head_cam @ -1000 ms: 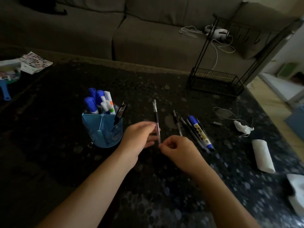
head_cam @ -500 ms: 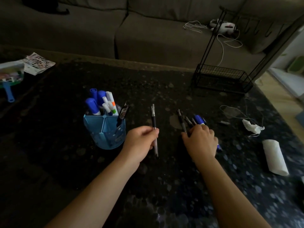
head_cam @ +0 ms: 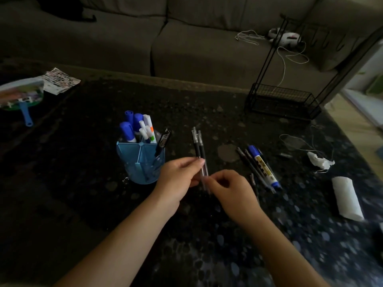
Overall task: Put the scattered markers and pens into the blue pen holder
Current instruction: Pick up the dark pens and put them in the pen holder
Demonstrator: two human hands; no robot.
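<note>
L hand (head_cam: 178,179) pinched two black pens (head_cam: 199,150) upright, just R of the blue pen holder (head_cam: 141,162); R hand (head_cam: 230,189) closed fingertips on their lower ends. More pens w/ a blue marker (head_cam: 264,166) lay on the table (head_cam: 83,162) near R hand. Open table between hands and holder. Pen tips blurred.

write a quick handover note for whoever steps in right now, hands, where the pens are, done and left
Left hand: pinching two black pens upright, between the holder and the loose pile.
Right hand: at the lower ends of those same pens; its grip is blurred.
Blue pen holder: upright on the table, already holding several blue-capped and white markers and one dark pen.
Left: drop in the two held pens, then the blue marker and the thin dark pens lying beside it on the right.
</note>
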